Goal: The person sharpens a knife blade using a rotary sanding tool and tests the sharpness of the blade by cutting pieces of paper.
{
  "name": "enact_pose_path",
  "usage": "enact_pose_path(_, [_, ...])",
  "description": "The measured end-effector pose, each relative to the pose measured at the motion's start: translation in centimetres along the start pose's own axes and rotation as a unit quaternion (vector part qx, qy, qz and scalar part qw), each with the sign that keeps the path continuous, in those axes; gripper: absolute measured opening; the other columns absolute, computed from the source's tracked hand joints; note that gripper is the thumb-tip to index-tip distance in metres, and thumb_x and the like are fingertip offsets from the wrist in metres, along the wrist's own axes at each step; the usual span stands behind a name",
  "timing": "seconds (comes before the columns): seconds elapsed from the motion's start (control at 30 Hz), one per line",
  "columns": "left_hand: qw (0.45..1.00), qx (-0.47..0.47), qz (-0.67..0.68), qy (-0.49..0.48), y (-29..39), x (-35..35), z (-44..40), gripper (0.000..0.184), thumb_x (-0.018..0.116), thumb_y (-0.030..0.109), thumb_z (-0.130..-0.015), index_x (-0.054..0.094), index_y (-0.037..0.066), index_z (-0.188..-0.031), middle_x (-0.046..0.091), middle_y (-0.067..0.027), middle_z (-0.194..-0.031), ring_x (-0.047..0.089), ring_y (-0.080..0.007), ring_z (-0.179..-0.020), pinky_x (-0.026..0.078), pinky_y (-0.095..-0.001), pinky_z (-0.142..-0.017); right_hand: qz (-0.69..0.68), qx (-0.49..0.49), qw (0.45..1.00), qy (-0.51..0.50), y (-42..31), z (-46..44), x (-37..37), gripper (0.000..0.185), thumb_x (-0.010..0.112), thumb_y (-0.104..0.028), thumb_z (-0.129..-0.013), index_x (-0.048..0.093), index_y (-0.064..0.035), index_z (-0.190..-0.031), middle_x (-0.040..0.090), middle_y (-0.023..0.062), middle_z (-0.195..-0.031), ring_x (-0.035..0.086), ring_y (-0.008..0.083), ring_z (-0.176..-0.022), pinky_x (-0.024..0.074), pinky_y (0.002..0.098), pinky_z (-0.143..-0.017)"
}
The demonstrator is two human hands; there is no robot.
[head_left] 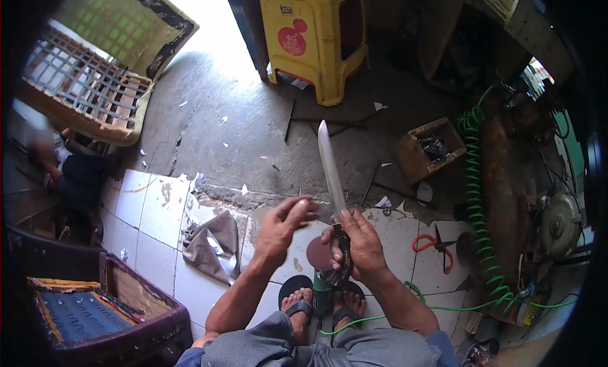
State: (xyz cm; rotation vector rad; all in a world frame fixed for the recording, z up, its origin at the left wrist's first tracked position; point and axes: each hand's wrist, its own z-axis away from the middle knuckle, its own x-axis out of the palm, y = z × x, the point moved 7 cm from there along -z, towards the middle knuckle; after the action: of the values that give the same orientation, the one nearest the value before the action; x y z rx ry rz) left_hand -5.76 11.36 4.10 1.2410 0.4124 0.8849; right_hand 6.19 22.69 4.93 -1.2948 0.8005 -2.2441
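Observation:
A long blade [330,164] points up and away from me, with its dark handle low in my right hand [361,243]. The fingers of that hand are wrapped round the handle. My left hand [286,226] is raised just left of the blade, apart from it, with its fingers curled and partly blurred; whether it holds anything small is hidden. Below the hands, between my sandalled feet, stands a green power tool [323,297] with a reddish-brown round disc [322,253].
Red-handled scissors [448,256] and a brown cloth [212,246] lie on the white tiles. A coiled green hose [474,196] hangs at right near a wooden box [421,161]. A yellow stool [310,44] stands ahead. Another person [73,177] sits at far left.

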Motion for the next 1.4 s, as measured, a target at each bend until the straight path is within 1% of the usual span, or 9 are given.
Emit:
enact_pose_path(0.03, [0.994, -0.053, 0.084, -0.042, -0.5, 1.7, 0.5, 0.050, 0.064, 0.037, -0.105, 0.062, -0.004, -0.134, 0.072, -0.0173, -0.121, 0.070, -0.0241, -0.113, 0.054, -0.0366, -0.099, -0.021, 0.009, 1.000, -0.010, 0.3, 0.1, 0.5, 0.023, 0.042, -0.031, -0.115, 0.048, -0.0086, -0.114, 0.067, 0.0134, -0.085, 0.055, 0.0096, -0.051, 0.0500, 0.0261, -0.042])
enact_pose_path(0.1, [0.987, -0.085, 0.121, -0.058, -1.1, 3.1, 0.6, 0.046, 0.065, 0.038, -0.105, 0.064, -0.003, -0.125, 0.070, -0.0078, -0.098, 0.064, -0.0118, -0.078, 0.052, -0.0275, -0.071, -0.001, 0.008, 1.000, -0.021, 1.0, 0.0, 0.8, 0.025, 0.041, -0.032, -0.115, 0.048, -0.0082, -0.115, 0.066, 0.0132, -0.084, 0.056, 0.0095, -0.052, 0.0506, 0.0258, -0.042])
enact_pose_path(0.27, [0.980, -0.122, 0.141, -0.071, -1.2, 3.8, 0.9, 0.039, 0.068, 0.028, -0.103, 0.062, -0.006, -0.121, 0.070, -0.0105, -0.088, 0.059, -0.0142, -0.052, 0.047, -0.0223, -0.049, 0.001, 0.029, 1.000, -0.008, 1.8, 0.3, 0.9, 0.029, 0.039, -0.035, -0.115, 0.047, -0.0071, -0.121, 0.065, 0.0117, -0.085, 0.056, 0.0100, -0.051, 0.0508, 0.0254, -0.041])
enact_pose_path(0.47, [0.979, -0.128, 0.149, -0.054, -1.6, 2.9, 0.6, 0.031, 0.079, 0.024, -0.096, 0.069, -0.004, -0.103, 0.070, -0.0084, -0.081, 0.057, -0.0111, -0.054, 0.044, -0.0246, -0.047, 0.011, 0.029, 0.999, -0.016, 2.2, 0.3, 1.0, 0.029, 0.039, -0.036, -0.115, 0.046, -0.0078, -0.119, 0.064, 0.0116, -0.085, 0.056, 0.0112, -0.051, 0.0509, 0.0260, -0.041])
enact_pose_path(0.67, [0.993, -0.077, 0.086, 0.023, -1.5, 1.2, -0.7, 0.027, 0.080, 0.022, -0.094, 0.074, -0.004, -0.101, 0.074, -0.0110, -0.089, 0.069, -0.0169, -0.078, 0.056, -0.0326, -0.077, 0.045, 0.044, 0.998, -0.003, 2.4, 0.9, 0.8, 0.026, 0.041, -0.036, -0.114, 0.044, -0.0104, -0.113, 0.063, 0.0111, -0.085, 0.055, 0.0111, -0.051, 0.0502, 0.0270, -0.041])
enact_pose_path(0.97, [0.991, -0.035, 0.123, 0.046, -0.2, -2.1, -3.8, 0.019, 0.078, 0.021, -0.095, 0.077, 0.002, -0.097, 0.077, -0.0078, -0.090, 0.073, -0.0159, -0.084, 0.056, -0.0340, -0.085, 0.098, 0.055, 0.993, -0.039, 3.2, 1.6, 0.6, 0.028, 0.040, -0.036, -0.115, 0.044, -0.0083, -0.116, 0.062, 0.0089, -0.088, 0.053, 0.0068, -0.054, 0.0509, 0.0247, -0.045])
enact_pose_path(1.07, [0.974, 0.012, 0.171, 0.147, -0.9, -4.8, -5.2, 0.031, 0.069, 0.029, -0.102, 0.069, 0.002, -0.116, 0.076, -0.0118, -0.106, 0.072, -0.0231, -0.096, 0.055, -0.0411, -0.093, 0.070, 0.071, 0.995, -0.028, 3.0, 1.8, 1.0, 0.029, 0.039, -0.036, -0.115, 0.043, -0.0078, -0.116, 0.062, 0.0102, -0.088, 0.054, 0.0079, -0.054, 0.0521, 0.0256, -0.045])
enact_pose_path(1.2, [0.949, -0.067, 0.306, -0.031, -3.1, -0.5, -3.6, 0.041, 0.055, 0.038, -0.109, 0.066, 0.001, -0.122, 0.074, -0.0150, -0.113, 0.070, -0.0248, -0.104, 0.055, -0.0436, -0.096, 0.026, 0.076, 0.996, -0.027, 2.7, 1.6, 1.0, 0.031, 0.037, -0.037, -0.115, 0.043, -0.0070, -0.116, 0.063, 0.0125, -0.088, 0.055, 0.0105, -0.054, 0.0540, 0.0273, -0.045])
enact_pose_path(1.4, [0.928, -0.131, 0.346, -0.049, -4.6, 1.1, -1.8, 0.040, 0.052, 0.038, -0.109, 0.068, 0.003, -0.121, 0.073, -0.0183, -0.120, 0.070, -0.0257, -0.105, 0.054, -0.0443, -0.097, -0.031, 0.099, 0.995, 0.006, 3.0, 1.3, 0.6, 0.033, 0.036, -0.038, -0.115, 0.046, -0.0071, -0.122, 0.064, 0.0152, -0.086, 0.054, 0.0108, -0.049, 0.0534, 0.0283, -0.040])
